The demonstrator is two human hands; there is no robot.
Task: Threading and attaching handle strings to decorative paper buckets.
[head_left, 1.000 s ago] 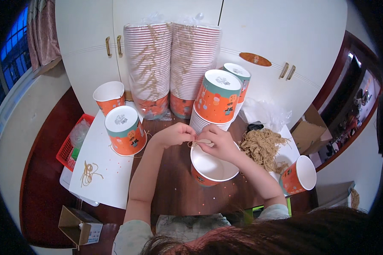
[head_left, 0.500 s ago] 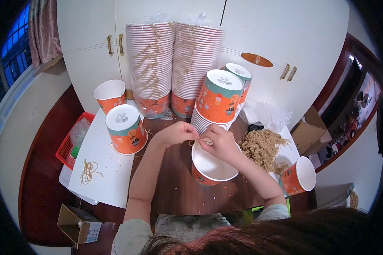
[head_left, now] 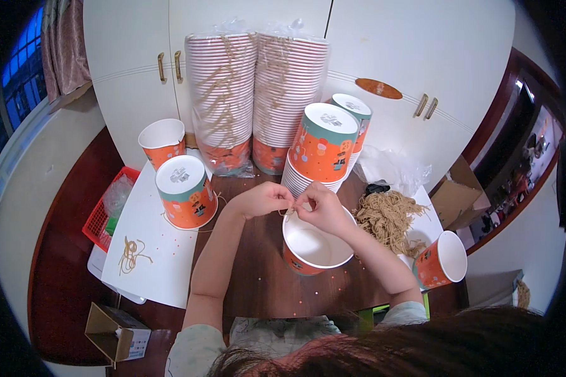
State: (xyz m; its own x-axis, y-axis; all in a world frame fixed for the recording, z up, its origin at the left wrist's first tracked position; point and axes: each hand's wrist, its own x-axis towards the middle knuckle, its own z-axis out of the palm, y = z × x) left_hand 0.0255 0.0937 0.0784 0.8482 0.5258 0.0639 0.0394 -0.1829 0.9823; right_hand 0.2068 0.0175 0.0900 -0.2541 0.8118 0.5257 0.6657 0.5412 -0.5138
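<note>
Pinching grip on both sides: left hand (head_left: 265, 200) and right hand (head_left: 321, 207) pressed fingertip to fingertip over a thin tan string (head_left: 285, 212), seemingly knotted or threaded at the rim of an open orange paper bucket (head_left: 314, 248) on the dark tabletop (head_left: 258, 283); too fine to tell which. Just right, a loose heap of tan strings (head_left: 390, 217); behind, an upturned bucket stack (head_left: 324, 147) and wrapped sleeves of cups (head_left: 223, 94). Likely slips: string sliding from the fingertips if slackened, rim tearing under a hard tug, unsteadied bucket tipping toward the heap.
</note>
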